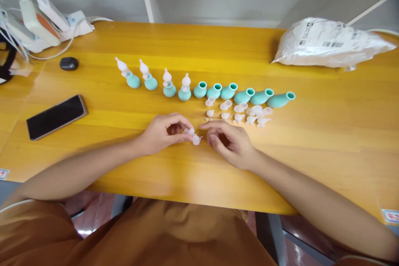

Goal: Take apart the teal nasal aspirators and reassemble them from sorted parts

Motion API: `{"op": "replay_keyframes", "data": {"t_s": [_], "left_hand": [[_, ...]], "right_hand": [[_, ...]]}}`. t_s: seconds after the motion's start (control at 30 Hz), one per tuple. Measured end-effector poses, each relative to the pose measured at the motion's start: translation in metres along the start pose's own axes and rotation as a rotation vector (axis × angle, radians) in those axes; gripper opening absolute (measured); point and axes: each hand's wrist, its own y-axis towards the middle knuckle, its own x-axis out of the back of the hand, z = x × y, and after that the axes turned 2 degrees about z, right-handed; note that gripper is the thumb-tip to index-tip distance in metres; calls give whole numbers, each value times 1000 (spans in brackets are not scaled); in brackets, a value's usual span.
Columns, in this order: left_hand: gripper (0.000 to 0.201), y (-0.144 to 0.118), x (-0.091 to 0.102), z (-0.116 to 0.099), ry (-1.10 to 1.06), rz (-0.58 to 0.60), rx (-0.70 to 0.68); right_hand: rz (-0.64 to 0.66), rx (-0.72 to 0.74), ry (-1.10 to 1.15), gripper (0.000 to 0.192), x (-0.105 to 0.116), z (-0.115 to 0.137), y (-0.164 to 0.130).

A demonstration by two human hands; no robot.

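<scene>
Pinching a small translucent white piece (189, 131) between thumb and fingertips, the left hand (162, 133) rests low on the yellow desk (327, 133), its fingers closed on that piece. A second white piece (196, 139) sits just at the tips of those fingers, touching or nearly touching the first; the blur there makes it impossible to tell whether the two are joined. The right hand (230, 141) lies just beside it, fingers loosely curled and slightly apart, index finger stretched toward the pieces; whether it actually touches them cannot be told. Just beyond the right fingers lies a cluster of loose white caps and tips (240, 112), too small and pale to count or sort. Farther past both sets of fingers runs a row of teal bulbs: four with white tips fitted (157, 80) beyond the left fingers, six open-mouthed ones (246, 93) beyond the right, leaning more toward the end. Well out from the left fingers lie a dark phone (56, 116), a small black oval object (69, 63), and white devices with cables (40, 23), partly cut off by the frame edge. Far beyond the right fingers sits a crumpled plastic bag (330, 43), its contents hidden.
</scene>
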Motion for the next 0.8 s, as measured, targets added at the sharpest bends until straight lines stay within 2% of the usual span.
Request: {"op": "replay_keyframes", "data": {"t_s": [0.17,0.33,0.47,0.63,0.8], "left_hand": [[36,1,-2,-1,-7,-26,-33],[30,2,-1,-5,37,-24,-29],[30,1,-1,-5,40,-37,-27],[15,3,-1,-7,126,-35,-100],[12,4,2,-5,172,-25,-191]], "right_hand": [[127,23,-162,48,0,-3,3],[226,109,-303,23,1,-2,4],[218,124,-319,19,1,-3,4],[211,110,-233,17,1,-4,4],[97,31,-102,16,1,-6,0]]}}
